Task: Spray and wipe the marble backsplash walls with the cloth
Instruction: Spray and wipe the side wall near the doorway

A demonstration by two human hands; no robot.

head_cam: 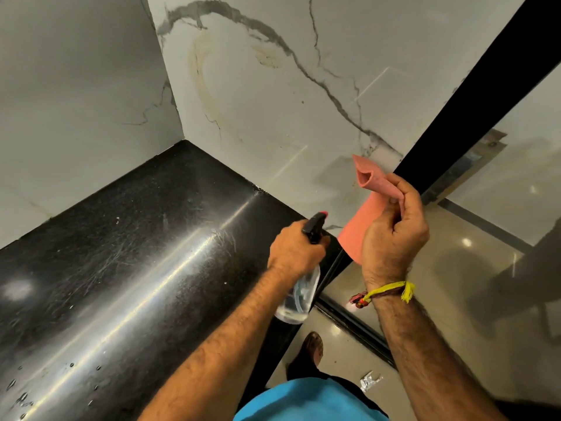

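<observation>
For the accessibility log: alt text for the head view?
A person's left hand grips a clear spray bottle while the right hand holds a pink cloth near a veined marble backsplash above a black countertop.

Left hand (296,249) is wrapped round the neck of a clear plastic spray bottle with black trigger head (299,294); folded pink cloth (364,214) is pinched in raised right hand (394,229), forearms extended.

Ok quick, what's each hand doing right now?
Left hand: closed round the spray bottle, gripping it at the neck.
Right hand: closed on the pink cloth, pinching it up near the marble wall.
</observation>
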